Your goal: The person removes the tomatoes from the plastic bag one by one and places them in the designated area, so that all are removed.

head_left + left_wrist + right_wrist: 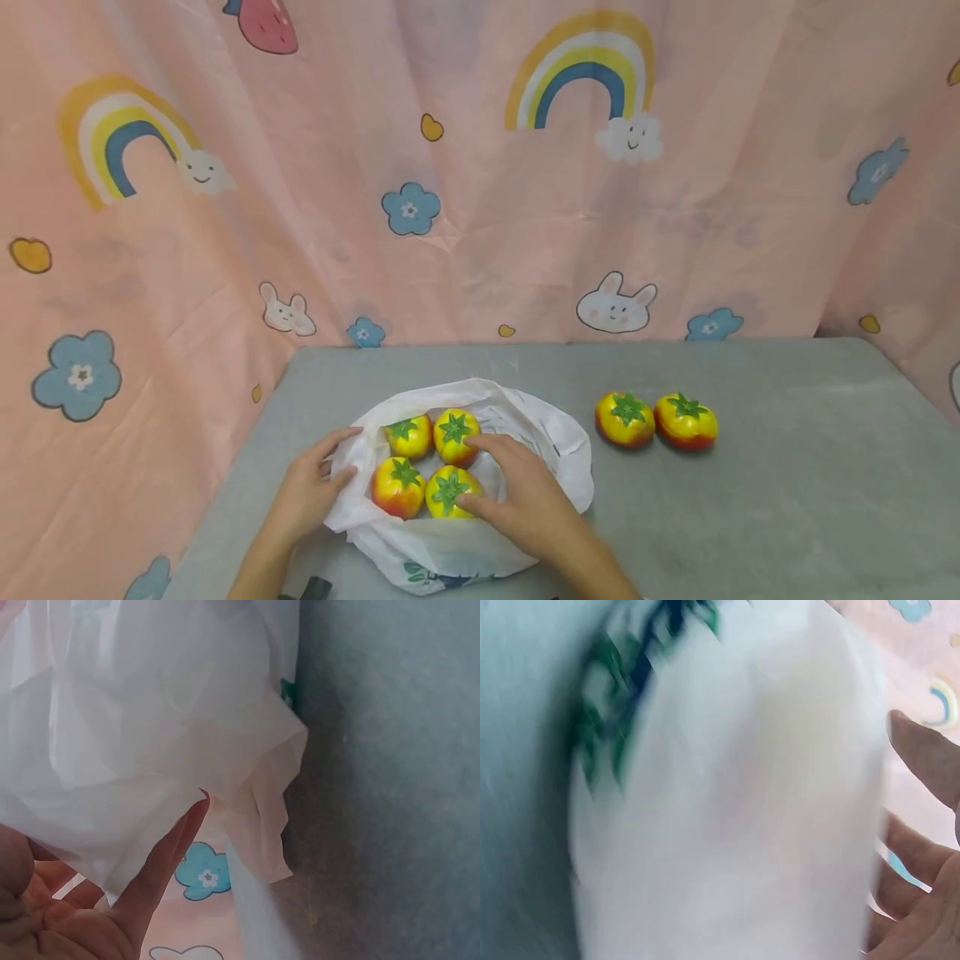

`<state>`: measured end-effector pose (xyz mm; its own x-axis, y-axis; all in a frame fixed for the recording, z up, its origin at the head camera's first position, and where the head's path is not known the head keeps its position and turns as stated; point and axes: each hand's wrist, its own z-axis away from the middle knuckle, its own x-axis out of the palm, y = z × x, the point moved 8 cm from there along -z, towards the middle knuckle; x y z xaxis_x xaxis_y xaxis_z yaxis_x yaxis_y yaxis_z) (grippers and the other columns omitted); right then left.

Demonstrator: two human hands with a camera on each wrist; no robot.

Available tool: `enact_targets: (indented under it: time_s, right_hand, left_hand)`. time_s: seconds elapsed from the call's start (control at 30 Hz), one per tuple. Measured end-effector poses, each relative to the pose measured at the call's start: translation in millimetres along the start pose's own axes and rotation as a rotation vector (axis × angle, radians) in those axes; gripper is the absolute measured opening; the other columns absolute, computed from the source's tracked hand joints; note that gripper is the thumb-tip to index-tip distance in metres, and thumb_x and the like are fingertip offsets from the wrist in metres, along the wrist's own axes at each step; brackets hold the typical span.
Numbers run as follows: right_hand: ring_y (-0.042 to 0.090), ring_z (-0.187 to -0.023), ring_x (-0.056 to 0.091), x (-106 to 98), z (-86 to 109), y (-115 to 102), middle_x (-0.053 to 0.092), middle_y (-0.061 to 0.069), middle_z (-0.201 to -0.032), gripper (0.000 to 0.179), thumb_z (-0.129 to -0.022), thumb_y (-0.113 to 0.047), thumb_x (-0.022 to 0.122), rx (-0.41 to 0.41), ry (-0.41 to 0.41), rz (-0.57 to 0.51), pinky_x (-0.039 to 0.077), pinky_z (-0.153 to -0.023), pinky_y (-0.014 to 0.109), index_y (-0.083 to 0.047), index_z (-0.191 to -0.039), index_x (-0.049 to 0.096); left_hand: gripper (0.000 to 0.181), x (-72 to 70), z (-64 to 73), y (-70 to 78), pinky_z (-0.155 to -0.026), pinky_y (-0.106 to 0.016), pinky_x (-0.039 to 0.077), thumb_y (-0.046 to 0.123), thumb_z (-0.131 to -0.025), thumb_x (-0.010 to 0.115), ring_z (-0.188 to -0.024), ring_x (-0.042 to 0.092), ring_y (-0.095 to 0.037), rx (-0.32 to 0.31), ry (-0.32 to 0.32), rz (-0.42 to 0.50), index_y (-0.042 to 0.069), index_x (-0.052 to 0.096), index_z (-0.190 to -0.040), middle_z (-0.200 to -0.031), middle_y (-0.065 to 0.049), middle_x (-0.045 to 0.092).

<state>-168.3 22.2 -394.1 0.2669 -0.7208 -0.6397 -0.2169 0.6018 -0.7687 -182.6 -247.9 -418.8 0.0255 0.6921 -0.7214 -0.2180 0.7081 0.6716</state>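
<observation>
A white plastic bag [420,542] stands with its mouth spread wide, several yellow-and-red toy tomatoes with green star-shaped tops inside. My left hand [311,483] holds the bag's left side near the rim, and the left wrist view shows its thumb [169,862] against the plastic. Over the right part of the mouth reaches my right hand [525,496], thumb and fingers spread. Its thumb overlaps the front right tomato [448,492], and a fingertip lies by the back right tomato [456,429]. The right wrist view shows the bag's printed outer side [727,802], blurred.
Two more toy tomatoes, one on the left [625,419] and one on the right [686,422], sit side by side on the grey table [750,517], right of the bag. A pink patterned curtain [480,167] hangs behind the table and along its left side.
</observation>
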Motion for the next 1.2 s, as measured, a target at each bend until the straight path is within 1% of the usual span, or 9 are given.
enact_targets:
  time_s: [0.1,0.17,0.4,0.53,0.67,0.8,0.97,1.1,1.2]
  right_hand:
    - [0.023,-0.128,0.055,12.2,-0.6,0.0,0.059,-0.002,-0.137,0.064,-0.079,-0.040,0.082,-0.014,-0.017,0.006,0.046,-0.110,0.054,-0.021,-0.134,0.056]
    - [0.022,-0.127,0.055,18.1,-0.8,1.6,0.059,-0.003,-0.137,0.066,-0.077,-0.040,0.084,-0.009,-0.027,0.017,0.047,-0.109,0.053,-0.021,-0.134,0.056]
    - [0.023,-0.128,0.054,33.0,3.2,12.9,0.056,-0.003,-0.141,0.078,-0.070,-0.041,0.089,0.078,-0.079,0.035,0.046,-0.109,0.055,-0.025,-0.137,0.053]
    - [0.024,-0.128,0.054,38.3,4.3,15.6,0.055,-0.001,-0.143,0.081,-0.070,-0.039,0.089,0.076,-0.088,0.053,0.045,-0.110,0.055,-0.022,-0.140,0.052]
    - [0.025,-0.127,0.054,43.4,3.4,17.7,0.054,0.001,-0.144,0.081,-0.071,-0.038,0.088,0.099,-0.094,0.040,0.045,-0.110,0.056,-0.021,-0.140,0.051]
    - [0.025,-0.123,0.056,46.2,1.6,19.7,0.054,0.003,-0.143,0.081,-0.070,-0.039,0.088,0.140,-0.101,0.033,0.047,-0.107,0.058,-0.022,-0.140,0.051]
    - [0.025,-0.120,0.057,47.4,-0.1,21.7,0.057,0.004,-0.141,0.078,-0.071,-0.037,0.089,0.179,-0.098,0.049,0.047,-0.105,0.060,-0.021,-0.138,0.053]
    - [0.025,-0.116,0.057,47.1,0.0,22.4,0.059,0.004,-0.138,0.075,-0.071,-0.038,0.088,0.187,-0.098,0.060,0.048,-0.105,0.060,-0.021,-0.136,0.055]
    - [0.025,-0.116,0.057,45.0,1.0,22.2,0.059,0.003,-0.137,0.074,-0.071,-0.039,0.088,0.177,-0.096,0.061,0.048,-0.105,0.059,-0.021,-0.136,0.056]
  left_hand:
    - [0.055,-0.9,1.0,0.2,-0.096,-0.051,0.056,0.006,-0.093,0.066,-0.128,0.055,-0.048,0.005,-0.003,0.017,0.020,0.052,-0.144,-0.152,-0.022,0.045]
    - [0.054,-1.3,1.5,-0.1,-0.095,-0.050,0.056,0.007,-0.094,0.065,-0.128,0.055,-0.048,0.002,-0.002,0.026,0.020,0.052,-0.144,-0.153,-0.022,0.044]
    - [0.055,-0.1,0.9,-2.7,-0.092,-0.048,0.058,0.006,-0.093,0.065,-0.126,0.057,-0.047,-0.015,0.003,0.044,0.020,0.051,-0.145,-0.152,-0.022,0.044]
    - [0.057,0.8,-0.2,-3.4,-0.094,-0.050,0.057,0.006,-0.093,0.065,-0.126,0.057,-0.047,-0.026,0.006,0.041,0.022,0.050,-0.146,-0.153,-0.022,0.043]
    - [0.058,0.2,-0.9,-4.7,-0.097,-0.052,0.055,0.006,-0.093,0.065,-0.128,0.055,-0.048,-0.038,0.012,0.022,0.022,0.049,-0.146,-0.154,-0.022,0.043]
    - [0.058,0.1,-0.3,-5.3,-0.096,-0.052,0.055,0.006,-0.094,0.065,-0.128,0.054,-0.049,-0.048,0.007,0.020,0.023,0.048,-0.147,-0.153,-0.023,0.042]
    - [0.058,0.7,0.1,-5.3,-0.093,-0.051,0.057,0.006,-0.094,0.065,-0.127,0.054,-0.050,-0.055,0.005,0.019,0.024,0.048,-0.147,-0.153,-0.025,0.042]
    - [0.058,0.5,0.2,-5.4,-0.092,-0.050,0.058,0.007,-0.094,0.065,-0.126,0.056,-0.049,-0.055,0.007,0.018,0.023,0.048,-0.147,-0.152,-0.024,0.043]
    - [0.058,0.4,0.2,-4.7,-0.092,-0.050,0.058,0.007,-0.093,0.065,-0.126,0.056,-0.049,-0.051,0.008,0.012,0.023,0.048,-0.146,-0.152,-0.024,0.043]
